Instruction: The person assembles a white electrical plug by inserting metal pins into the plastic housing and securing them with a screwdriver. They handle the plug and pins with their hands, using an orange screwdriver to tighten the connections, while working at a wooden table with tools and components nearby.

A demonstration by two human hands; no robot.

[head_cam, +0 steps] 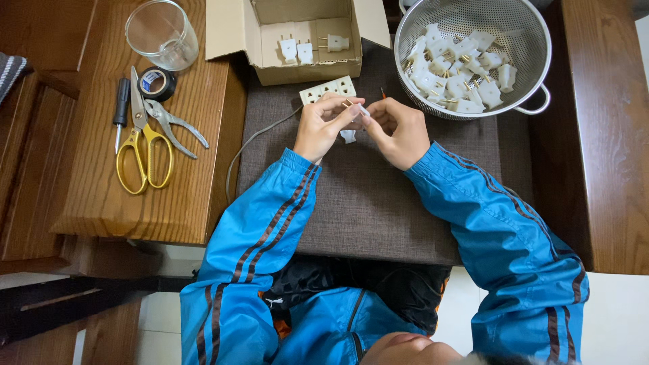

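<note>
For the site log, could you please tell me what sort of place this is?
Probably a home workbench for small electrical assembly. Hand tools, yellow-handled scissors and pliers, lie on a wooden side table; a metal colander holds white plugs, and both hands work on one over a grey mat.

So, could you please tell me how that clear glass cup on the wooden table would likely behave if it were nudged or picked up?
The glass cup looks thin-walled and clear, so it is probably fragile and rather light. Its smooth sides could be slippery. It seems to be tilted or lying near the wooden table edge, so a push might make it roll.
</note>
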